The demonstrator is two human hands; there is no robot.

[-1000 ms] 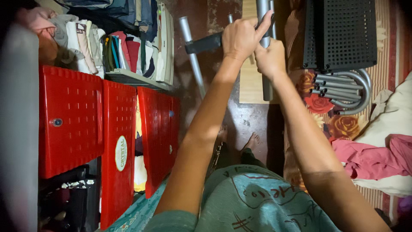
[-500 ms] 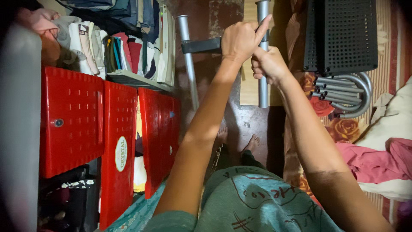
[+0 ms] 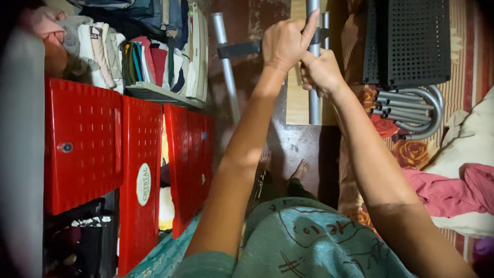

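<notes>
Grey metal tube (image 3: 314,82) gripped by left hand (image 3: 284,44), right hand (image 3: 321,72) below.

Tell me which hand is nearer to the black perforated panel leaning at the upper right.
Right. The right hand grips the grey metal tube on the side toward the black perforated panel; the left hand holds the tube farther from it.

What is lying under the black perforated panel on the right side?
Bent grey metal tubes stick out from under the black perforated panel, lying on a floral rug. How far they continue beneath is covered.
</notes>
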